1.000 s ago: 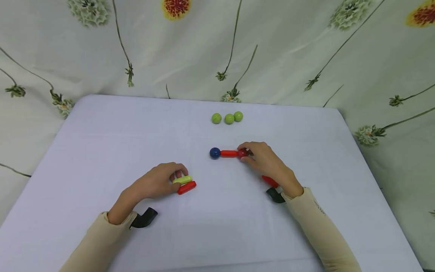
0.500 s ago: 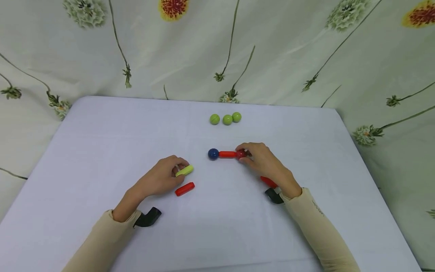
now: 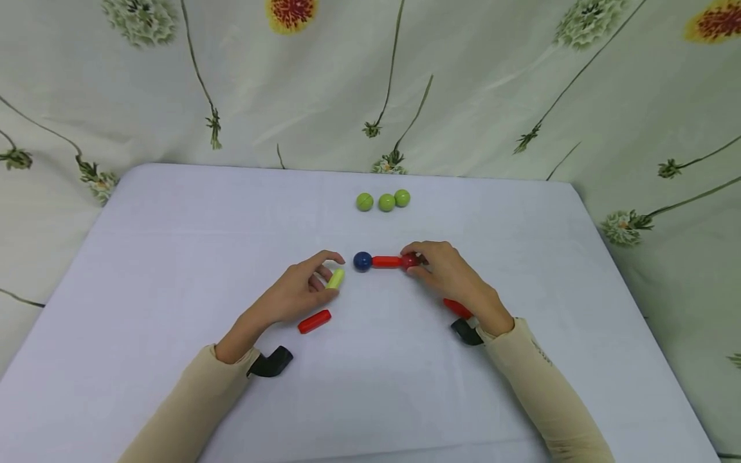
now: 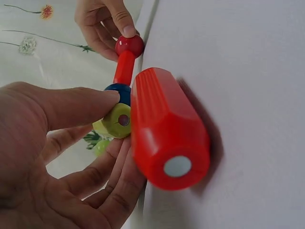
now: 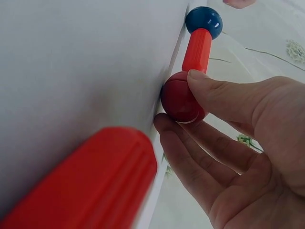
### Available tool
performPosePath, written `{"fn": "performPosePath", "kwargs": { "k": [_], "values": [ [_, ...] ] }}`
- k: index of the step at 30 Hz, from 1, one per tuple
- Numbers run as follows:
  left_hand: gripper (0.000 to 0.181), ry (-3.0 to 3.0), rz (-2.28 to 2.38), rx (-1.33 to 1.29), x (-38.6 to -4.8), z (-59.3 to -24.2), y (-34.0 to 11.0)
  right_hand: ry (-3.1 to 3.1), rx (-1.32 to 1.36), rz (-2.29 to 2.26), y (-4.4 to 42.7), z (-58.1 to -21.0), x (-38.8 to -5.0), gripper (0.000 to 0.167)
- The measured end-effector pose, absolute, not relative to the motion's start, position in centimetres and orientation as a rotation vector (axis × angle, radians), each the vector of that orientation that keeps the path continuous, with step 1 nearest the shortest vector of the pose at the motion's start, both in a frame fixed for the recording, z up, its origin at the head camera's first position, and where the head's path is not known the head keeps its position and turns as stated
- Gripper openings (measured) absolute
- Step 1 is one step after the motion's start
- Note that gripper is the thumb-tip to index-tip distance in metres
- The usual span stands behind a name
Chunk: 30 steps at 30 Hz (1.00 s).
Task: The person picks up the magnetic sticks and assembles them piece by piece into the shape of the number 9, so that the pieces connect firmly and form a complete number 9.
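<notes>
In the head view, one piece seems to be made: a blue ball (image 3: 363, 262), a red rod (image 3: 386, 262) and a red ball (image 3: 410, 261) stand end to end in one straight line on the worktop (image 3: 405, 399). The right hand (image 3: 444, 269) holds its red end. The left hand (image 3: 298, 290) has a yellow-green rod (image 3: 335, 278) near the blue ball, with a small gap between, so I judge this rod is not yet joined. Also unjoined are a loose red rod (image 3: 314, 321), a second loose red rod (image 3: 458, 308) beside the right wrist, and three green balls (image 3: 386, 202) at the back. No container is seen.

In the left wrist view, the left fingers are partly closed, and thumb and fingers pinch the yellow-green rod. The loose red rod lies close, a pale disc (image 4: 177, 166) in its end.

In the right wrist view, the right thumb and fingers are closed around the red ball, which meets the red rod.
</notes>
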<state>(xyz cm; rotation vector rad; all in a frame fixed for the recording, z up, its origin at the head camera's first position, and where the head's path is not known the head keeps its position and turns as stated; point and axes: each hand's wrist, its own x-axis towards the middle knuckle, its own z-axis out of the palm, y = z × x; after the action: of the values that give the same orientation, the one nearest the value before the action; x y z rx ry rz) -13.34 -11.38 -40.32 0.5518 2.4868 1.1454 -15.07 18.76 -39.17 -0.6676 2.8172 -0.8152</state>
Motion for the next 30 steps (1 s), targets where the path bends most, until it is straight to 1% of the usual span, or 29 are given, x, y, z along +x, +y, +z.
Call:
{"fn": "performPosePath", "kwargs": {
  "k": [4, 11, 22, 30],
  "values": [
    [0.044, 2.483, 1.157, 0.57, -13.6, -40.5, -11.0, 2.819, -0.659, -0.808, 18.8, -39.2, -15.2, 0.033],
    [0.027, 2.457, 1.207, 0.575, -13.7, -40.6, -10.3, 2.821, -0.665, -0.807, 18.8, -39.1, -15.4, 0.033],
    [0.026, 2.386, 1.282, 0.576, -13.9, -40.6, -8.8, 2.823, -0.707, -0.774, 18.7, -39.0, -16.1, 0.033],
    [0.025, 2.382, 1.269, 0.512, -14.0, -40.7, -7.7, 2.813, -0.651, -0.769, 18.7, -39.1, -16.1, 0.034]
  ]
}}
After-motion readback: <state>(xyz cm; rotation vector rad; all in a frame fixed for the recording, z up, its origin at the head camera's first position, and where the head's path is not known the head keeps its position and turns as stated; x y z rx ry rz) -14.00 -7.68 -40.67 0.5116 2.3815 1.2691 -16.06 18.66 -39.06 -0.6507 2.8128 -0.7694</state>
